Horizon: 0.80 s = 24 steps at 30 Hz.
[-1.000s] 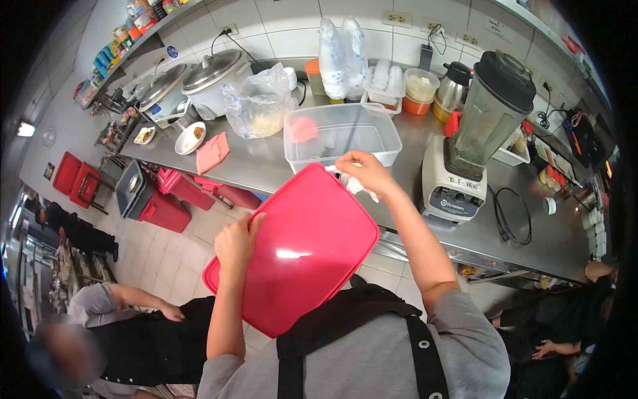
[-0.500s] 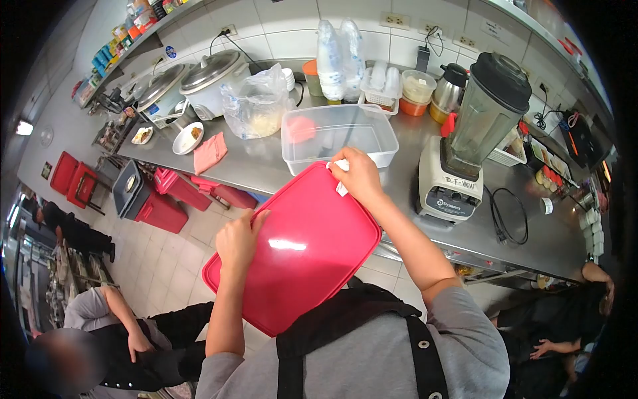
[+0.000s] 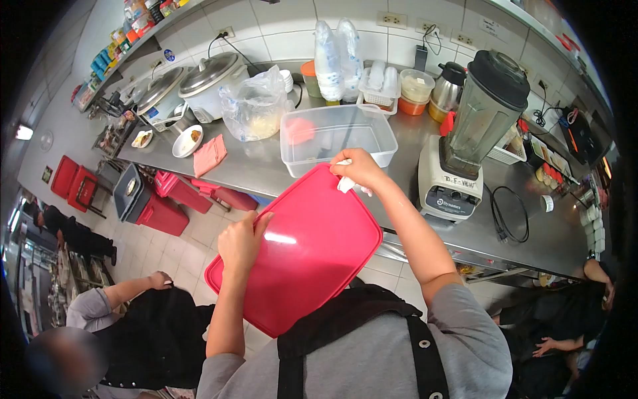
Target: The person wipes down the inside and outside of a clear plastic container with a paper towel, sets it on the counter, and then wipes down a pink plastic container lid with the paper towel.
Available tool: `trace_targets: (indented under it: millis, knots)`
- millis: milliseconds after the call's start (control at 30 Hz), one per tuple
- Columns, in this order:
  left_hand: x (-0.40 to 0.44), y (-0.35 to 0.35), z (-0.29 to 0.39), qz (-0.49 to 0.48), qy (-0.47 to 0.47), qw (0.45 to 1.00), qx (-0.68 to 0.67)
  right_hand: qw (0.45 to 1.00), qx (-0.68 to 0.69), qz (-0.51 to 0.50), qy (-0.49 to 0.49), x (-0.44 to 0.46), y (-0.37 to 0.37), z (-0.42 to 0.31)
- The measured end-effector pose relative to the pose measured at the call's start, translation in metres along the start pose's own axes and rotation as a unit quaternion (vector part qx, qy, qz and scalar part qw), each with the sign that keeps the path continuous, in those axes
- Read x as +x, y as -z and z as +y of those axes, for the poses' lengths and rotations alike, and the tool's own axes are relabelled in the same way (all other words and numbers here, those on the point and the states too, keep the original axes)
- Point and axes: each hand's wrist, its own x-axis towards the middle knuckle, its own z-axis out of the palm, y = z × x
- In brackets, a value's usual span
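Note:
A red plastic lid is tilted in front of my body, off the steel counter. My left hand grips its left edge, thumb on the upper face. In my right hand is a crumpled white tissue, pinched at the lid's top corner. Just beyond that corner stands a clear plastic container, uncovered, on the counter. A pinkish patch shows through its left side.
A blender stands to the right, its cord loose on the steel counter. Left are a plastic bag, a pink cloth, a bowl and rice cookers. A co-worker stands close on my left.
My right hand and the tissue have shifted slightly at the lid's corner; more tissue now shows below the fingers. The co-worker on the left has moved an arm up and outward.

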Motion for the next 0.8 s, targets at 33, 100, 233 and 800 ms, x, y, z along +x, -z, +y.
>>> trace_targets:
  millis: [33,100,233,800]
  knots:
    - [0.0,0.0,0.0,-0.003,0.001,1.0,-0.006,0.999,0.024,-0.029,-0.019,0.002,0.002,0.003]
    - [-0.002,-0.001,0.001,-0.012,0.002,1.0,-0.01,0.997,0.057,-0.053,-0.027,0.002,0.004,0.01]
    - [-0.004,-0.007,0.0,-0.024,0.017,0.999,-0.02,0.998,0.027,-0.041,-0.039,-0.01,0.003,0.009]
    - [-0.016,-0.023,-0.02,-0.022,0.05,0.997,-0.057,0.991,0.112,-0.01,-0.072,-0.09,-0.021,0.099]
